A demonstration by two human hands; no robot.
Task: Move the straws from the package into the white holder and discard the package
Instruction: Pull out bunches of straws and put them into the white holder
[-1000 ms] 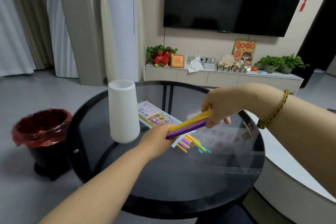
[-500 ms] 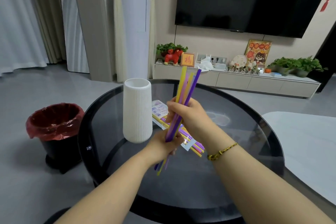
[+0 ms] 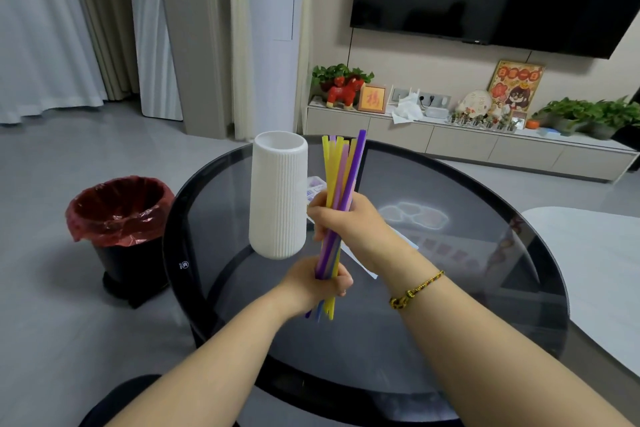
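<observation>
- Both hands hold one bunch of straws (image 3: 341,170) standing almost straight up, just beside the white holder (image 3: 278,194).
- Left hand (image 3: 317,282) is closed in a fist around the low part of the bunch. A few straw ends poke out under it.
- Right hand (image 3: 341,218) is wrapped around the middle of the bunch, fingers pressed together.
- Straws look very light, thin and smooth, so I think single ones could slip out of a loose hold.
- They may bend if squeezed hard. A gentle hold near the middle should keep them together.
- The package (image 3: 356,260) lies flat on the round glass table (image 3: 433,315), mostly hidden behind the hands. I cannot tell if more straws are inside.
- A bin with a red bag (image 3: 119,210) stands on the floor, to the left of the table.
</observation>
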